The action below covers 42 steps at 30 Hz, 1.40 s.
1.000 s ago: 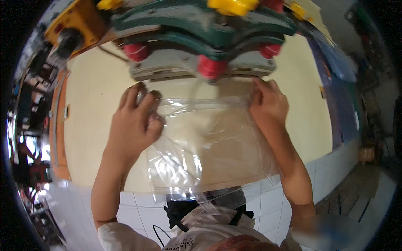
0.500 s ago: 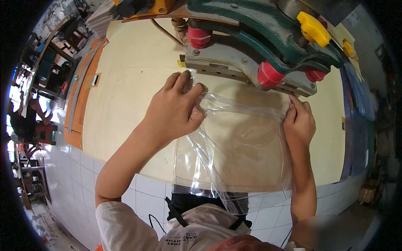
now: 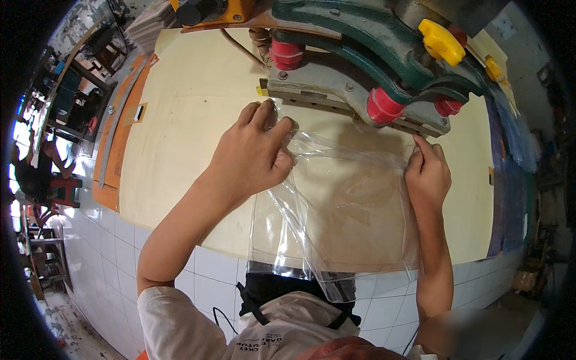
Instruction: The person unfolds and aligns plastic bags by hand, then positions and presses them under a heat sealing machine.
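Note:
A clear plastic sheet (image 3: pixel 354 216), folded and creased, lies over the cream work surface and hangs past its front edge. My left hand (image 3: pixel 255 144) pinches its far left corner, fingers closed. On the far right corner, my right hand (image 3: pixel 427 168) grips the sheet between thumb and forefinger. Just beyond both hands stands the grey metal bar (image 3: pixel 336 99) of a green press (image 3: pixel 354 42). The sheet's far edge runs close along this bar; whether it reaches underneath, I cannot tell.
Red knobs (image 3: pixel 385 107) and a yellow wing knob (image 3: pixel 441 42) sit on the press. Cream sheeting (image 3: pixel 174 138) covers the table. A metal strip (image 3: pixel 114 129) lies on the orange board at left. Blue clear sheets (image 3: pixel 510 156) are stacked at right. Another person (image 3: pixel 39 174) sits far left.
Hardly anything differs. Both hands keep their grip on the plastic sheet in nearly the same place; the sheet's hanging near edge has shifted slightly, and the view has moved a little.

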Available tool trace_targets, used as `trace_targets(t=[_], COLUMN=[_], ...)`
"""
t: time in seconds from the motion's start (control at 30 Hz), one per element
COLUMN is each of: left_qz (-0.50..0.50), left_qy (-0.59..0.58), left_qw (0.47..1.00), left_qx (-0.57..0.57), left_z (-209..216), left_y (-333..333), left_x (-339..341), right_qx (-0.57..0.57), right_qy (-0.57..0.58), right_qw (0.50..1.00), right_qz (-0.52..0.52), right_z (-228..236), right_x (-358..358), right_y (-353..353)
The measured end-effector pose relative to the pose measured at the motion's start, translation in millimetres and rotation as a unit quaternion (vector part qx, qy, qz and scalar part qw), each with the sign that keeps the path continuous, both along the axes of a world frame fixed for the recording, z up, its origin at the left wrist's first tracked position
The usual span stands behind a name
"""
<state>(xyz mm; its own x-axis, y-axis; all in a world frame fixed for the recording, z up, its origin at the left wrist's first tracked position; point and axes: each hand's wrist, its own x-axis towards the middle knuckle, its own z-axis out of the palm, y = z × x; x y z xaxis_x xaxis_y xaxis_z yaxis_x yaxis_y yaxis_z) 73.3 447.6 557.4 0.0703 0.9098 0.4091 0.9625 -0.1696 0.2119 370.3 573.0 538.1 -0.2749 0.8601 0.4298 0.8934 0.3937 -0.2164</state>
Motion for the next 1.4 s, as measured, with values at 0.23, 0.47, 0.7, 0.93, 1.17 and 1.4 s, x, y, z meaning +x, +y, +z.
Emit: trace_targets(t=[0.23,0.47,0.7,0.93,1.17,1.4], left_qz=[0.007,0.003,-0.031,0.017,0.118,0.114], left_qy=[-0.025,-0.084,-0.192,-0.191,-0.374,-0.487], left_qw=[0.999,0.995,0.975,0.981,0.907,0.843], left_qx=[-0.025,-0.053,-0.112,0.03,0.152,0.198], left_z=[3,9,13,19,-22,-38], left_y=[-6,-10,-19,-106,-149,-152], left_x=[1,5,-23,-43,-82,-88], right_qx=[0.015,0.018,-0.067,-0.079,-0.09,-0.018], right_qy=[0.019,0.048,0.203,0.493,0.524,0.584], right_qw=[1.0,0.999,0.976,0.866,0.845,0.811], right_qz=[0.005,-0.005,-0.032,0.026,-0.055,-0.016], right_z=[-4,-4,24,67,0,-34], right_x=[2,8,22,100,176,190], right_y=[-2,4,0,-34,-77,-82])
